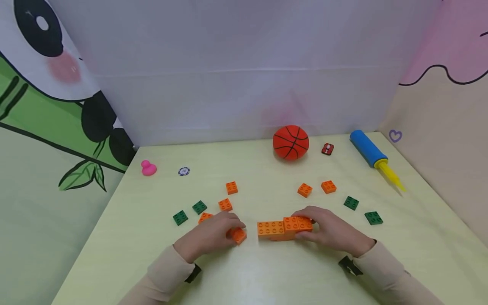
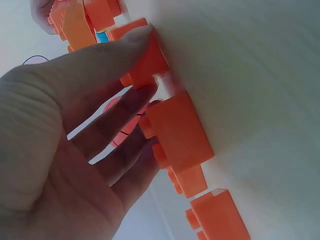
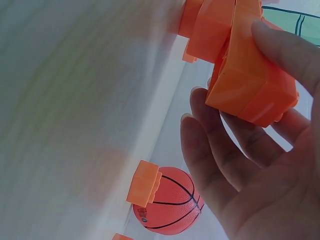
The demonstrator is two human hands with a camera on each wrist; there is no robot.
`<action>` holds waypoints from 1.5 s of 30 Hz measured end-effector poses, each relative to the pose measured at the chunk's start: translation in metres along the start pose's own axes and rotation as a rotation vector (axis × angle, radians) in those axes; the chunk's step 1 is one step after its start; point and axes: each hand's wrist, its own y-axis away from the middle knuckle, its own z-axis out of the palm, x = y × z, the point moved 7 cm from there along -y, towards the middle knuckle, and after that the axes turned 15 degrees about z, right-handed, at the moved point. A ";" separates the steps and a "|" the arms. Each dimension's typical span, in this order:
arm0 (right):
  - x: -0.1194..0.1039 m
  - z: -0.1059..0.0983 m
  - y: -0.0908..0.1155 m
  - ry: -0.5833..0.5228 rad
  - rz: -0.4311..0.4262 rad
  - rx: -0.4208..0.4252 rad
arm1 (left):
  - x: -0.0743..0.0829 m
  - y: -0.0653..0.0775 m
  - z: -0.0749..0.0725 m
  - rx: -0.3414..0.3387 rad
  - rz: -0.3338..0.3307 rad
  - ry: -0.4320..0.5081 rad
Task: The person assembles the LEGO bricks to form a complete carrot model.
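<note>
My left hand (image 1: 211,235) pinches a small orange toy brick (image 1: 239,236) between thumb and fingers. In the left wrist view, the thumb lies along that brick (image 2: 152,62). To the right of it, my right hand (image 1: 329,228) grips the right end of a joined row of orange bricks (image 1: 270,229). Two small bricks sit on top at that end, with a wide brick to their left. The right wrist view has thumb and fingers on either side of the joined bricks (image 3: 245,82). A loose orange brick (image 1: 205,217) is partly hidden behind the left hand.
Loose orange bricks (image 1: 231,187) and green bricks (image 1: 199,207) lie on both sides of the table (image 1: 244,279). Farther back are a pink duck (image 1: 148,168), poker chip (image 1: 184,171), small basketball (image 1: 291,143), red toy car (image 1: 327,148) and blue-yellow pump toy (image 1: 369,148).
</note>
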 end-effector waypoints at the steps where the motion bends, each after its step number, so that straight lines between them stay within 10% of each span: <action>1: 0.000 0.000 0.000 0.000 0.000 0.001 | 0.000 0.000 0.000 0.008 -0.002 0.003; 18: 0.000 0.002 -0.003 -0.004 -0.024 0.004 | 0.026 -0.026 -0.013 0.362 0.129 0.219; 27: -0.002 0.002 -0.003 0.001 -0.054 0.021 | 0.042 -0.051 0.005 0.316 0.180 0.226; 45: -0.003 0.002 -0.001 -0.011 -0.080 0.013 | 0.048 -0.057 0.007 0.274 0.130 0.194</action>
